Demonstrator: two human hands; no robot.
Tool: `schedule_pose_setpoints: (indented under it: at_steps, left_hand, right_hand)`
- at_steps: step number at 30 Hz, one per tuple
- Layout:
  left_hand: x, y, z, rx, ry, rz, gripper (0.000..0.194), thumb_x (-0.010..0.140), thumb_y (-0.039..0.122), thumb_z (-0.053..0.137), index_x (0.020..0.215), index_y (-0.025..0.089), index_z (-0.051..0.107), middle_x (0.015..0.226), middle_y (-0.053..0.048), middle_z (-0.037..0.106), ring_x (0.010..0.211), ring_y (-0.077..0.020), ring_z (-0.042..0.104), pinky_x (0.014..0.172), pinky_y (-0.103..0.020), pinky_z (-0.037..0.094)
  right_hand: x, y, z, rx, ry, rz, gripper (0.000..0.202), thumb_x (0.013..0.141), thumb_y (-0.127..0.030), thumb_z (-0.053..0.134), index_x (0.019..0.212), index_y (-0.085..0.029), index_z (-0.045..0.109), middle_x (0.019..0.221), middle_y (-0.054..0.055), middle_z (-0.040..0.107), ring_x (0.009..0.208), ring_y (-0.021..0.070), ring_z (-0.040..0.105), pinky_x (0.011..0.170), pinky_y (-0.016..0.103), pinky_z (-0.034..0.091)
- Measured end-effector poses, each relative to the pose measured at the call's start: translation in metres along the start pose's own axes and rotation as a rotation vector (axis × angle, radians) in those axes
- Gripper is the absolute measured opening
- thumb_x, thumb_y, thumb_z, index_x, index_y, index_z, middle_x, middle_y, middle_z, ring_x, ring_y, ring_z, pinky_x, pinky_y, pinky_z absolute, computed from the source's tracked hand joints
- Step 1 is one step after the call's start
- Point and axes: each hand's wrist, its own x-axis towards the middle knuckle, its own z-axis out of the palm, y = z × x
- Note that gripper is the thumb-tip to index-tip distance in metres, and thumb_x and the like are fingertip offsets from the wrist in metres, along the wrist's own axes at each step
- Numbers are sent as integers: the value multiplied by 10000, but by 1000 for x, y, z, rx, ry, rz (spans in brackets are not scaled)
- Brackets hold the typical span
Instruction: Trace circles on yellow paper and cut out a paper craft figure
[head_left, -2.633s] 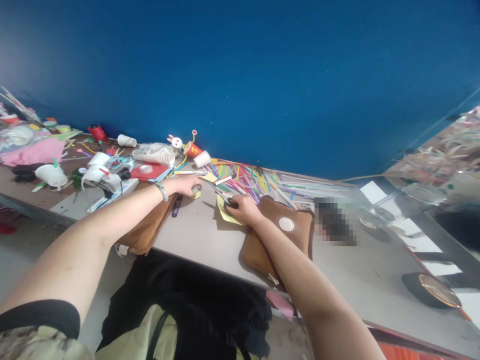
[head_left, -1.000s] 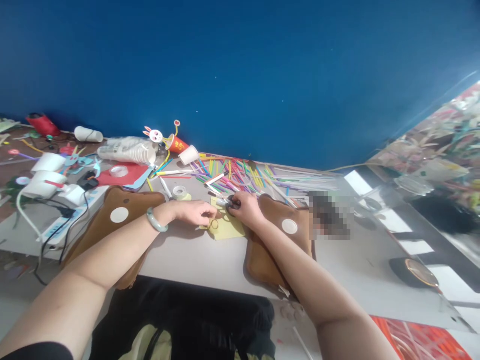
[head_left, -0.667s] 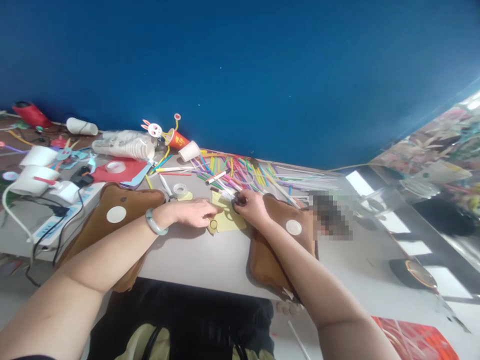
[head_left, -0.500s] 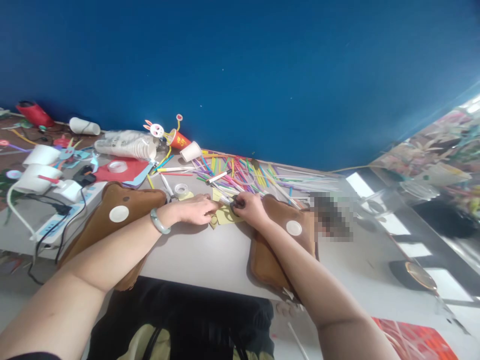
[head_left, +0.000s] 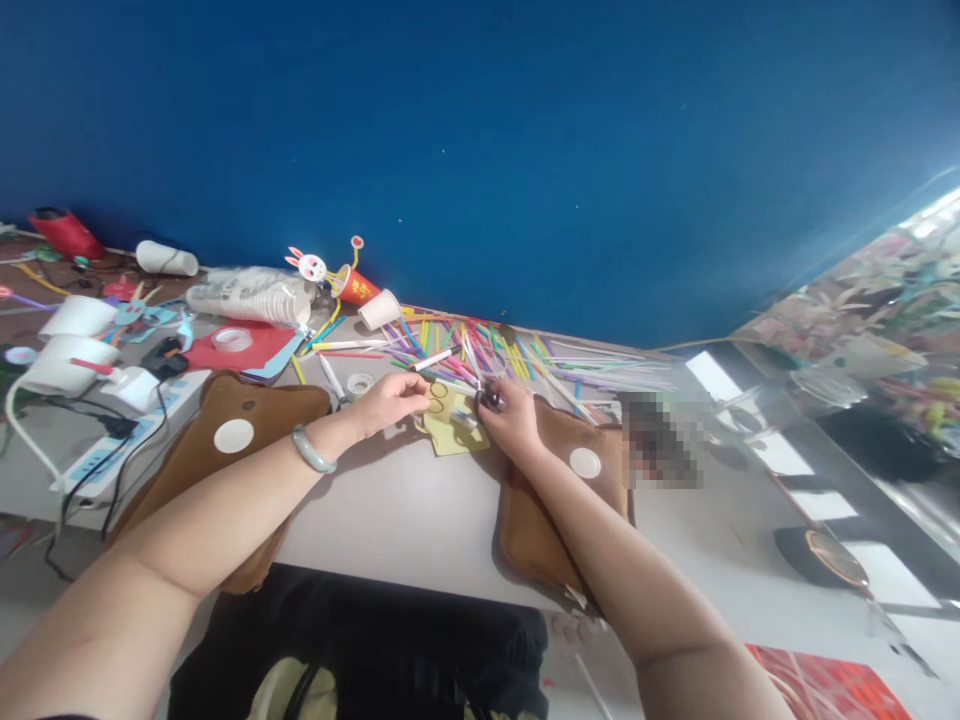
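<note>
My left hand (head_left: 391, 402), with a pale bangle at the wrist, pinches a small piece of yellow paper (head_left: 435, 404) marked with ring-shaped outlines. My right hand (head_left: 510, 418) is closed around the dark handles of scissors (head_left: 491, 396); their blades appear to point up, away from the paper. Between and below the hands, a larger yellow sheet (head_left: 450, 436) lies on the table. A roll of clear tape (head_left: 360, 385) sits just behind my left hand.
Coloured sticks (head_left: 487, 345) are strewn along the blue wall. Brown cushion-like pads (head_left: 551, 500) lie under both arms. Stacked paper cups (head_left: 262, 295), red paper (head_left: 236, 345) and a power strip (head_left: 124, 440) with cables occupy the left side. A red sheet (head_left: 829, 680) lies front right.
My left hand has drawn back left and lifted the small yellow piece off the larger sheet. The scissors in my right hand have turned from pointing at the paper to pointing upward.
</note>
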Motion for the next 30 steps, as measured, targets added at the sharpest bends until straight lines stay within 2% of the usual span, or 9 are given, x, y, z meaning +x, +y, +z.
schedule_pose_setpoints:
  at_steps: [3, 7, 13, 19, 24, 30]
  left_hand:
    - [0, 2, 2, -178, 36, -76, 200, 703, 314, 720, 794, 150, 650, 726, -7, 652, 670, -124, 584, 639, -244, 440]
    - [-2, 6, 7, -256, 69, -110, 260, 649, 317, 793, 775, 144, 646, 676, -2, 659, 612, -111, 580, 598, -232, 436]
    - [-7, 8, 14, -295, 44, -105, 278, 676, 318, 798, 791, 146, 614, 643, -2, 666, 586, -121, 612, 578, -230, 450]
    - [-8, 9, 15, -290, -56, -81, 165, 724, 243, 740, 801, 142, 635, 670, -8, 674, 598, -115, 618, 603, -234, 478]
    - [-8, 13, 13, -304, -210, -79, 185, 716, 231, 747, 857, 140, 670, 779, -19, 695, 648, -119, 625, 624, -245, 504]
    - [-11, 9, 12, -175, -288, -79, 173, 716, 269, 750, 781, 138, 659, 689, -4, 646, 586, -110, 575, 550, -231, 432]
  right_hand:
    - [-2, -11, -8, 159, -21, 6, 241, 749, -383, 723, 662, -221, 567, 860, 68, 749, 860, 251, 659, 854, 399, 469]
    - [-4, -27, -15, 369, -185, 52, 258, 787, -460, 717, 738, -208, 686, 847, 59, 753, 842, 244, 693, 811, 369, 507]
    - [-11, -41, -15, 393, -267, 60, 286, 759, -464, 745, 695, -194, 672, 753, 40, 702, 745, 211, 653, 728, 332, 502]
    - [-15, -43, -13, 384, -252, 48, 226, 743, -374, 725, 652, -203, 607, 737, 24, 673, 722, 186, 614, 743, 327, 495]
    - [-15, -43, -14, 448, -271, 95, 308, 720, -459, 774, 658, -205, 611, 796, 38, 710, 718, 187, 615, 721, 331, 499]
    - [-15, -45, -16, 493, -280, 104, 330, 730, -496, 788, 690, -200, 646, 802, 45, 716, 721, 190, 620, 699, 328, 494]
